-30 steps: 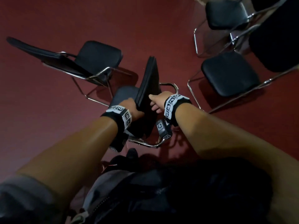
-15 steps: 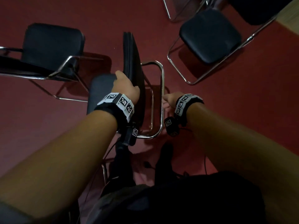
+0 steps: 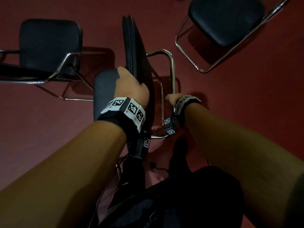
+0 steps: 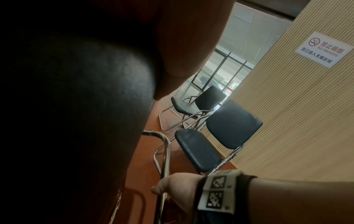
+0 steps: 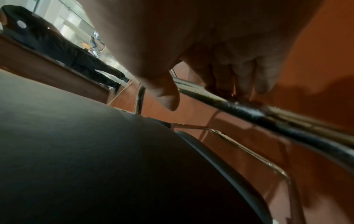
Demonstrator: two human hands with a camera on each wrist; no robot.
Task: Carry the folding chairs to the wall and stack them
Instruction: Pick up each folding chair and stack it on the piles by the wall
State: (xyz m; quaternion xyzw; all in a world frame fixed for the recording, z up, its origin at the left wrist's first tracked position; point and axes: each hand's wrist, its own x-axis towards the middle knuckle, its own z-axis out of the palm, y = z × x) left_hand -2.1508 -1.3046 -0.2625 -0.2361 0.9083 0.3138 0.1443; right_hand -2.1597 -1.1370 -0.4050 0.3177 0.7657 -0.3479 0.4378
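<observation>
A black padded folding chair [image 3: 136, 51] with a chrome tube frame [image 3: 171, 69] stands half folded on the red floor in front of me, its seat pad tipped up on edge. My left hand [image 3: 130, 84] lies over the top of the chair's black pads and grips them; its fingers are hidden behind the padding [image 4: 76, 121]. My right hand [image 3: 172, 98] grips the chrome tube on the chair's right side. Its fingers [image 5: 229, 81] curl round the tube [image 5: 268, 115], and the left wrist view shows the same hand [image 4: 178, 186] on the tube.
An open chair [image 3: 49, 43] stands close on the left, another [image 3: 225, 18] at the upper right. Two open chairs [image 4: 201, 151] stand along a ribbed wooden wall [image 4: 287, 121] with a no-smoking sign [image 4: 323, 48]. A person in dark clothes [image 5: 47, 37] stands beyond a wooden counter [image 5: 47, 71].
My right hand left the seat pad and took hold of the chrome tube on the right. The chair has turned so its seat stands straighter. My left hand kept its hold.
</observation>
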